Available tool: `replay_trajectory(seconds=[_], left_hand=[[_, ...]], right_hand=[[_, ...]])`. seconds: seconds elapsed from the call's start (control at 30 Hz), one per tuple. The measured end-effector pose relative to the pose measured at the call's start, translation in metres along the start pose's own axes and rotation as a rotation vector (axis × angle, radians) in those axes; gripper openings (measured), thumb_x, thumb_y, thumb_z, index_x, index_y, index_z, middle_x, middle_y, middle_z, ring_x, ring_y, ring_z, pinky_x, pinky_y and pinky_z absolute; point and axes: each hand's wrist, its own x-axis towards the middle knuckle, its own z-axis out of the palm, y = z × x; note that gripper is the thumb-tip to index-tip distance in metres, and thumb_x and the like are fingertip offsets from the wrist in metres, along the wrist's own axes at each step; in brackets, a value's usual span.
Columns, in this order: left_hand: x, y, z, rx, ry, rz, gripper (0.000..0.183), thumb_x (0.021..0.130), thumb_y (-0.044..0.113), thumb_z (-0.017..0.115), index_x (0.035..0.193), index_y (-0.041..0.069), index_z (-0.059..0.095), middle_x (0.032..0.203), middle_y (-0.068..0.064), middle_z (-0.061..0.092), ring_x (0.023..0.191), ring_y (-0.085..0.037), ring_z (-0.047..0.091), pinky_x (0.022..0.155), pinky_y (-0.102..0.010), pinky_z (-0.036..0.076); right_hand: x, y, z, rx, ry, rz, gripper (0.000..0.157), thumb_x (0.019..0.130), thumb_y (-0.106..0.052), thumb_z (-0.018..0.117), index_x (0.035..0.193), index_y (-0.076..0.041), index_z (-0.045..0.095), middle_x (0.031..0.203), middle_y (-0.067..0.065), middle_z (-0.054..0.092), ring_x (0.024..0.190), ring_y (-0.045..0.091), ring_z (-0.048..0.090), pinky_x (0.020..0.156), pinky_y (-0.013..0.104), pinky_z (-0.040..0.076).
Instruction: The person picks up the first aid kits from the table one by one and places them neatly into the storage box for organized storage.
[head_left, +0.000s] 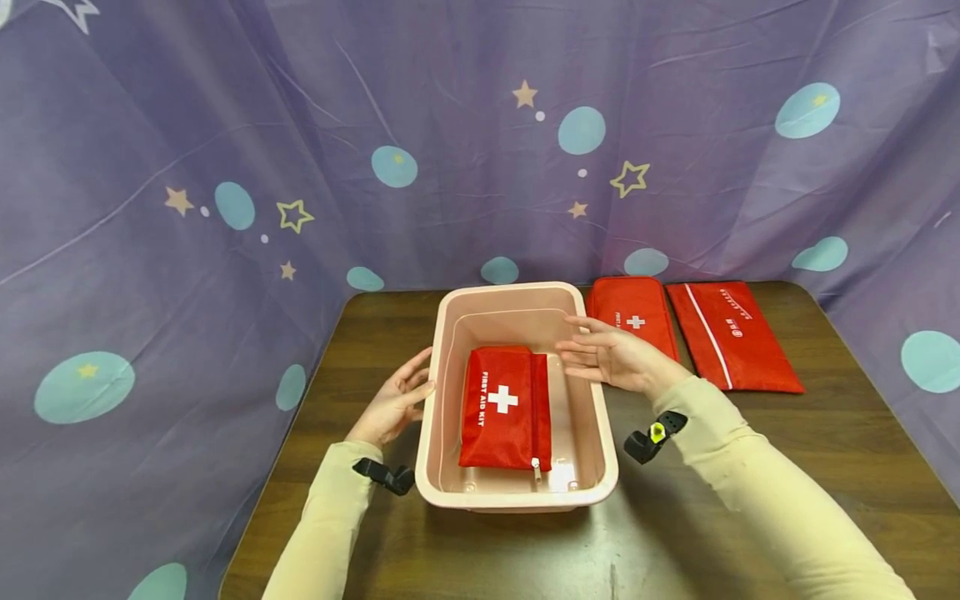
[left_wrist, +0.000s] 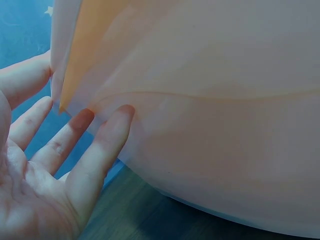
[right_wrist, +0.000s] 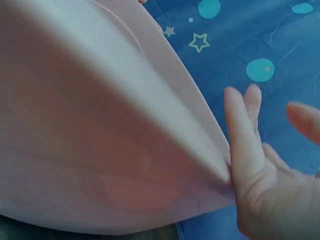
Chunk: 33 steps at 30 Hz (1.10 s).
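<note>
A pale pink plastic bin (head_left: pixel 517 498) is in the middle of the head view, and inside it lies a red first aid pouch (head_left: pixel 480 446) with a white cross and a zipper. At the bin's left side is my left hand (head_left: pixel 393 402), its thumb at the rim. The left wrist view shows that hand's fingers (left_wrist: pixel 107 145) extended against the bin's outer wall. My right hand (head_left: pixel 618 358) reaches over the right rim with fingers spread, and it holds nothing. In the right wrist view its edge meets the bin's wall (right_wrist: pixel 110 150).
Right of the bin, a red first aid case (head_left: pixel 637 304) and a flat red zip pouch (head_left: pixel 738 333) with a white stripe lie on the brown wooden table (head_left: pixel 847 467). A purple curtain (head_left: pixel 465 75) with stars and dots hangs behind and at both sides.
</note>
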Motion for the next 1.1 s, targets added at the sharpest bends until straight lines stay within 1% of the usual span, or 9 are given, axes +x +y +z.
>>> replay_trajectory(seconds=[0.1, 0.2, 0.33, 0.43, 0.6, 0.73, 0.83, 0.9, 1.1], left_hand=[[0.001, 0.001, 0.000, 0.005, -0.002, 0.002, 0.067, 0.095, 0.004, 0.052, 0.152, 0.013, 0.017, 0.122, 0.002, 0.051, 0.101, -0.014, 0.059, 0.075, -0.037, 0.054], [0.002, 0.001, 0.000, 0.011, -0.004, 0.006, 0.068, 0.095, 0.005, 0.053, 0.152, 0.013, 0.018, 0.123, 0.002, 0.050, 0.102, -0.014, 0.058, 0.076, -0.038, 0.053], [0.001, -0.001, 0.000, 0.019, -0.006, 0.002, 0.068, 0.095, 0.006, 0.053, 0.152, 0.013, 0.017, 0.124, 0.001, 0.050, 0.103, -0.014, 0.058, 0.077, -0.039, 0.053], [-0.001, -0.003, 0.000, 0.022, -0.006, -0.006, 0.067, 0.096, 0.004, 0.052, 0.152, 0.012, 0.016, 0.123, 0.002, 0.050, 0.103, -0.014, 0.059, 0.077, -0.039, 0.053], [0.000, -0.006, -0.002, 0.025, -0.009, 0.006, 0.067, 0.096, 0.004, 0.051, 0.152, 0.013, 0.016, 0.123, 0.004, 0.051, 0.103, -0.013, 0.058, 0.076, -0.037, 0.054], [0.001, -0.006, -0.002, 0.025, -0.005, 0.012, 0.067, 0.096, 0.005, 0.052, 0.152, 0.013, 0.017, 0.121, 0.005, 0.052, 0.102, -0.013, 0.059, 0.075, -0.037, 0.054], [0.001, -0.005, -0.002, 0.023, -0.004, 0.010, 0.067, 0.096, 0.005, 0.052, 0.152, 0.014, 0.017, 0.121, 0.005, 0.053, 0.102, -0.012, 0.059, 0.076, -0.036, 0.054], [0.001, -0.005, -0.002, 0.019, -0.003, 0.008, 0.067, 0.096, 0.004, 0.052, 0.152, 0.014, 0.017, 0.120, 0.006, 0.053, 0.102, -0.012, 0.059, 0.076, -0.036, 0.054], [0.000, -0.003, 0.000, 0.014, 0.009, 0.000, 0.067, 0.095, 0.005, 0.053, 0.152, 0.014, 0.018, 0.120, 0.005, 0.053, 0.102, -0.012, 0.059, 0.076, -0.036, 0.054]], right_hand=[[-0.003, 0.001, -0.005, 0.003, -0.024, -0.008, 0.043, 0.101, -0.007, 0.035, 0.142, -0.019, 0.026, 0.104, 0.001, 0.061, 0.091, 0.013, 0.062, 0.091, 0.033, 0.051], [-0.005, 0.003, -0.009, 0.022, -0.050, -0.020, 0.036, 0.102, -0.008, 0.035, 0.135, -0.022, 0.033, 0.105, 0.002, 0.061, 0.090, 0.013, 0.062, 0.089, 0.032, 0.052], [-0.008, 0.009, -0.017, 0.046, -0.097, -0.046, 0.032, 0.102, -0.007, 0.032, 0.129, -0.022, 0.039, 0.106, 0.001, 0.061, 0.090, 0.013, 0.061, 0.086, 0.030, 0.053], [-0.010, 0.015, -0.022, 0.066, -0.142, -0.069, 0.032, 0.103, -0.006, 0.027, 0.129, -0.021, 0.040, 0.106, 0.001, 0.061, 0.090, 0.012, 0.061, 0.086, 0.029, 0.053], [-0.011, 0.021, -0.030, 0.116, -0.244, -0.128, 0.038, 0.104, -0.006, 0.022, 0.125, -0.020, 0.050, 0.107, 0.001, 0.062, 0.092, 0.013, 0.063, 0.088, 0.030, 0.052], [-0.012, 0.025, -0.038, 0.191, -0.340, -0.160, 0.045, 0.104, -0.006, 0.017, 0.125, -0.019, 0.055, 0.109, 0.002, 0.063, 0.095, 0.014, 0.063, 0.090, 0.032, 0.051], [-0.013, 0.029, -0.045, 0.252, -0.381, -0.167, 0.046, 0.104, -0.007, 0.015, 0.126, -0.015, 0.055, 0.110, 0.004, 0.064, 0.096, 0.016, 0.064, 0.091, 0.032, 0.051], [-0.014, 0.031, -0.048, 0.273, -0.374, -0.161, 0.045, 0.104, -0.008, 0.015, 0.125, -0.014, 0.055, 0.109, 0.005, 0.064, 0.097, 0.017, 0.064, 0.092, 0.031, 0.050], [-0.016, 0.037, -0.056, 0.283, -0.297, -0.120, 0.042, 0.105, -0.011, 0.018, 0.123, -0.016, 0.055, 0.105, 0.003, 0.064, 0.098, 0.015, 0.063, 0.090, 0.027, 0.050]])
